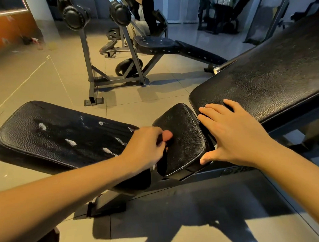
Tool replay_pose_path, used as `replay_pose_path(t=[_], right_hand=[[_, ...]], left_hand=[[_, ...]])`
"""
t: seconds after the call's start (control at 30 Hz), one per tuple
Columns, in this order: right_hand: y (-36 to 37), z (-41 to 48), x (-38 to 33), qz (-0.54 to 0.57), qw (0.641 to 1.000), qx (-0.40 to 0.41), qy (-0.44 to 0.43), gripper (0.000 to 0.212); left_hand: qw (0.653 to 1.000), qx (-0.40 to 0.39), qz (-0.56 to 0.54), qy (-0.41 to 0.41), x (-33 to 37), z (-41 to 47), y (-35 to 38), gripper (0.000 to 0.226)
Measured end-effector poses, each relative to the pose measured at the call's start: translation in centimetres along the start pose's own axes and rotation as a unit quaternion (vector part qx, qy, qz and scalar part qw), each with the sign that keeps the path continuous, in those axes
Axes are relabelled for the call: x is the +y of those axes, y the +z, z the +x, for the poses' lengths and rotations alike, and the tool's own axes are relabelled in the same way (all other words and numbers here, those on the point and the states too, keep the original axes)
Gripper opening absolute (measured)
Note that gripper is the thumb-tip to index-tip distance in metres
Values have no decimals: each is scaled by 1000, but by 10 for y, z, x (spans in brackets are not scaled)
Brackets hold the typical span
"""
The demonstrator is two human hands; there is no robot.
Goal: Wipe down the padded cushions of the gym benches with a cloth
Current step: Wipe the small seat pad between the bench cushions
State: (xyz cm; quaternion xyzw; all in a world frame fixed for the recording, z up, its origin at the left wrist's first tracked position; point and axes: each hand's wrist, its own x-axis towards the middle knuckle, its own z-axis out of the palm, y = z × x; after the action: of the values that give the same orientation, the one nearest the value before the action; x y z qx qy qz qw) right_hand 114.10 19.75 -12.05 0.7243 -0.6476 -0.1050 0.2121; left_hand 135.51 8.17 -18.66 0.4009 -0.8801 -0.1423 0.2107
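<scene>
Gripping a dark cloth, left hand meets the seat cushion.

Warm, dimmish light falls from the far side of the room, throwing hard dark shadows across the glossy floor tiles, with one small glare at the bottom edge. The left hand and its dark cloth smear with motion (fingers barely readable); lines bow near the edges.
</scene>
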Motion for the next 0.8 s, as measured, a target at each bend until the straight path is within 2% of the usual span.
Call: replay_pose_path(t=[0.07, 0.13, 0.3, 0.4, 0.5, 0.57, 0.7, 0.8], right_hand=[[0, 0, 0, 4, 1000, -5, 1, 118], [-1, 1, 0, 6, 1000, -12, 2, 118], [0, 3, 0, 2, 1000, -13, 2, 118], [2, 3, 1, -1, 1000, -2, -2, 118], [3, 2, 1, -1, 1000, 11, -6, 117], [3, 2, 1, 1, 1000, 7, -4, 118], [0, 2, 1, 1, 1000, -15, 5, 118], [-1, 3, 0, 1, 1000, -24, 5, 120]], left_hand=[[998, -30, -2, 51, 7, -20, -5, 23], [998, -28, -14, 52, 6, -20, -6, 35], [995, 22, -94, -13, 2, 1, -2, 28], [996, 31, -72, -30, -7, 27, 2, 23], [993, 30, -42, -105, -20, 59, 3, 23], [988, 34, -59, -140, -22, 66, 4, 21], [992, -22, -78, -98, 0, 31, -2, 18], [995, -61, -47, -57, 11, 5, -4, 16]])
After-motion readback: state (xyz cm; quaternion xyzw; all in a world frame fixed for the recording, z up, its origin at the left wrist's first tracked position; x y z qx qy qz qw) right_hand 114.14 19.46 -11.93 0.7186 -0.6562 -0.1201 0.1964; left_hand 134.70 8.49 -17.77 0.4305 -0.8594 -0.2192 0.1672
